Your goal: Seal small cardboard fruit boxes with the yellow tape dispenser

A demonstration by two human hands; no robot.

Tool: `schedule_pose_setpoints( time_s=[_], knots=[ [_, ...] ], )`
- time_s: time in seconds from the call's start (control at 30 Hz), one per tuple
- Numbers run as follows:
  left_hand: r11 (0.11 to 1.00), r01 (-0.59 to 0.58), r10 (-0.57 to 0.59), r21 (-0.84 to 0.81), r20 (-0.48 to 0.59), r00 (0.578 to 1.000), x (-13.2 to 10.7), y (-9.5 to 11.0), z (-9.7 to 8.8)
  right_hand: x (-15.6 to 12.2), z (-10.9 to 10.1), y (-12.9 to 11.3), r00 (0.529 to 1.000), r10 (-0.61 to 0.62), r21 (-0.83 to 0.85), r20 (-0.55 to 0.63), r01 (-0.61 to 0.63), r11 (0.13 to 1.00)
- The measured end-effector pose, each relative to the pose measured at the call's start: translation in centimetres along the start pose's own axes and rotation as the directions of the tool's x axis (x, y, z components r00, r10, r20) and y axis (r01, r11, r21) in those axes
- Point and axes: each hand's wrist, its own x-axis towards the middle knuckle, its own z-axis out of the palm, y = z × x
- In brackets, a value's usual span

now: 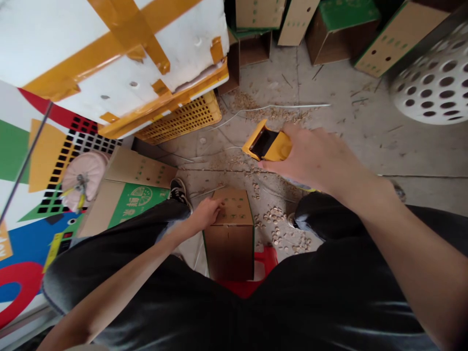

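My right hand [307, 158] grips the rear end of a yellow packing-tape dispenser [266, 143], holding it out above the concrete floor. My left hand [206, 215] lies on the top edge of a closed brown cardboard box [229, 243], its fingers flat on the flaps. That box stands upright between my knees, with rows of small holes in its top. A red plastic stool [252, 275] shows below it, mostly hidden by the box and my dark shirt.
A white foam box [109, 53] with yellow strapping overhangs the upper left, above a yellow plastic crate [181, 119]. Green-printed cardboard boxes [139, 209] lie left; others [340, 29] line the back. A perforated white drum [431, 78] sits upper right. Shells and white wire litter the floor [351, 122].
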Motion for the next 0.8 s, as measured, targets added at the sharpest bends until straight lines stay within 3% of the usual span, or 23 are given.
schedule_pose_setpoints(
  time_s=[0.3,0.57,0.8],
  knots=[
    [0.982,0.065,-0.067,0.179,0.004,0.998,-0.4,0.5,0.5,0.0,0.2,0.2,1.0,-0.005,-0.003,0.0,0.005,1.0],
    [0.976,0.098,-0.092,0.195,-0.043,0.995,-0.9,-0.1,1.5,-0.2,0.0,0.2,1.0,-0.003,-0.014,-0.006,0.003,1.0],
    [0.977,0.144,-0.132,0.16,-0.085,0.988,-0.6,-0.2,1.1,-0.1,0.2,0.3,1.0,-0.002,-0.015,0.007,0.002,1.0]
  ],
)
